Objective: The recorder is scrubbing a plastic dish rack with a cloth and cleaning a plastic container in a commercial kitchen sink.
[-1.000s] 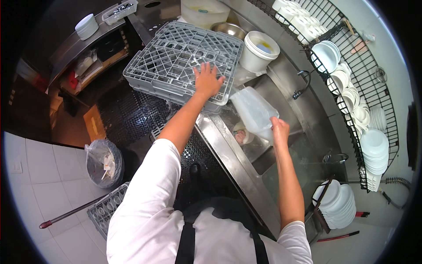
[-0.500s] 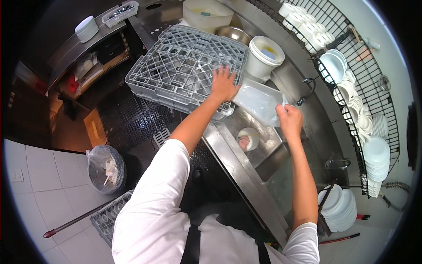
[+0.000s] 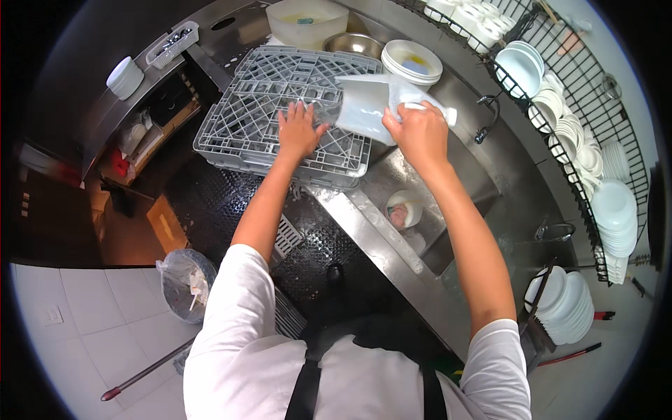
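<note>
Rack [image 3: 241,163]: gray plastic, beside sink [image 3: 462,164].
Jug [image 3: 365,110]: cloudy plastic, tilted, over rack's right edge.
Right hand [image 3: 420,133]: curled around jug's right end.
Left hand [image 3: 299,133]: spread wide over rack, contact unclear.

White dishes [image 3: 586,159] (some stacked) line a black wire shelf [image 3: 585,85].
</note>
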`<state>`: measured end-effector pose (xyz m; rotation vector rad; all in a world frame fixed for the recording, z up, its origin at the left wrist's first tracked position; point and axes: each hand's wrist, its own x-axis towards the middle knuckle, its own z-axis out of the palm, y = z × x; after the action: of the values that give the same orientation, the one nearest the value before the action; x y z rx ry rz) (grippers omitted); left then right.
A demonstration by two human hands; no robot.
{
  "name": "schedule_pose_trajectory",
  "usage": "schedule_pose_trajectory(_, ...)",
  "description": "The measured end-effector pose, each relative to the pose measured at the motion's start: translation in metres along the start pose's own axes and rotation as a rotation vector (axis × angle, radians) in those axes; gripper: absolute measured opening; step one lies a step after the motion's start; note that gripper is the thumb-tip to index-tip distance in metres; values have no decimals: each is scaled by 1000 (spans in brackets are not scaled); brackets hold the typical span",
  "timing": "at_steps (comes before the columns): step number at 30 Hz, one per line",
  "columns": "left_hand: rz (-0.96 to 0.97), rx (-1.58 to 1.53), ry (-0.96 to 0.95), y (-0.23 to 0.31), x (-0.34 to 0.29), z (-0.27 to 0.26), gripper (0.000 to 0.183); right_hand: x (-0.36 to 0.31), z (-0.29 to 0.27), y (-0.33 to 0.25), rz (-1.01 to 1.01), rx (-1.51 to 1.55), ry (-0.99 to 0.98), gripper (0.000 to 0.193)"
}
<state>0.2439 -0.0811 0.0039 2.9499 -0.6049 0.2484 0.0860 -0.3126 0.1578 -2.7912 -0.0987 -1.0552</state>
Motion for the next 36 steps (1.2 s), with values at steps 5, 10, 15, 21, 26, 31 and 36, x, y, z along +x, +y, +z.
schedule_pose_trajectory(5, -65, 75, 184, 18, 13, 25, 77, -46, -6, 21, -3, -156, 76, 36)
schedule_pose_trajectory(10, 282, -202, 29, 67, -13, 19, 73, -230, -55, 90, 558, -241, 89, 39)
schedule_pose_trajectory(15, 507, -269, 59, 53, -79, -14, 63, -452, -109, 154, 1102, -408, -160, 44)
schedule_pose_trajectory(21, 382, -185, 176, 31, -133, -51, 50, -641, -90, 236, 663, -479, -665, 26)
schedule_pose_trajectory(26, 245, -205, 220, 52, -185, -67, 30, -461, -7, 196, 682, -262, -1261, 20)
schedule_pose_trajectory(31, 381, -321, 8, 126, -199, -33, 26, -329, 66, 176, 376, 146, -877, 14)
schedule_pose_trajectory(36, 528, -472, -75, 195, -192, 9, 22, -325, 218, 176, -154, 155, -580, 25)
